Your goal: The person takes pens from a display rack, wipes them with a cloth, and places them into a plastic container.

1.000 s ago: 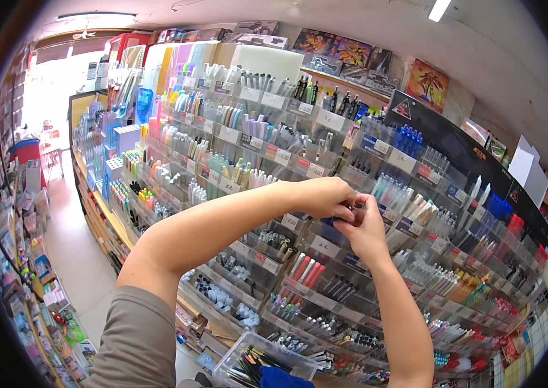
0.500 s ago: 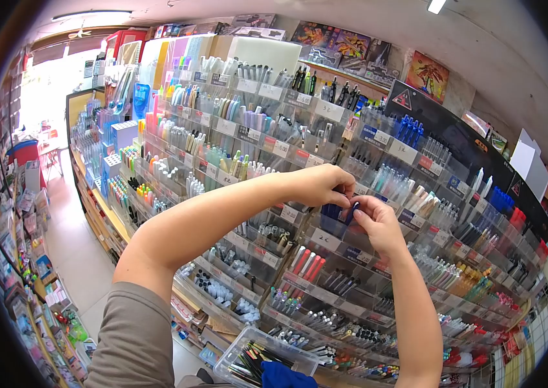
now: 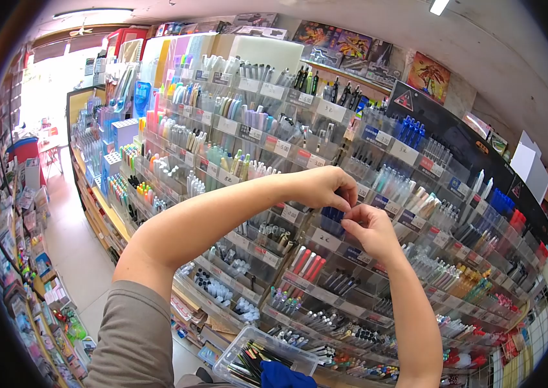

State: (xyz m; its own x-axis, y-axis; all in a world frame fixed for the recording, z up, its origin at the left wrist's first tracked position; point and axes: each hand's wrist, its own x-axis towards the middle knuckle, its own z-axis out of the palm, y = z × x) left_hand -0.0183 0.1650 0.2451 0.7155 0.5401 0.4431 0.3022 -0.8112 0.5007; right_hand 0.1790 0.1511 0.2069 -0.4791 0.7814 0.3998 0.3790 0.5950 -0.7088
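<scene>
Both hands meet at the middle of a tiered clear pen rack. My left hand (image 3: 332,187) reaches in from the left with its fingers bent and closed, fingertips pointing down. My right hand (image 3: 374,227) is pinched just below and to the right, its fingertips touching or nearly touching those of the left. Whatever lies between the fingertips is too small to make out. Dark blue pens (image 3: 331,218) stand in the compartment just under the hands. A white price label (image 3: 325,240) is on the front of that compartment.
The pen rack (image 3: 312,297) fills the centre and right. Below it, near my body, is a clear plastic bin (image 3: 232,352) with dark pens and a blue cloth (image 3: 287,376). An aisle floor (image 3: 80,239) runs at left, beside shelves of goods (image 3: 34,258).
Since a second ago, my right hand has shifted slightly right and down. The dark blue item seen at its fingertips half a second ago no longer shows. My left hand has barely moved.
</scene>
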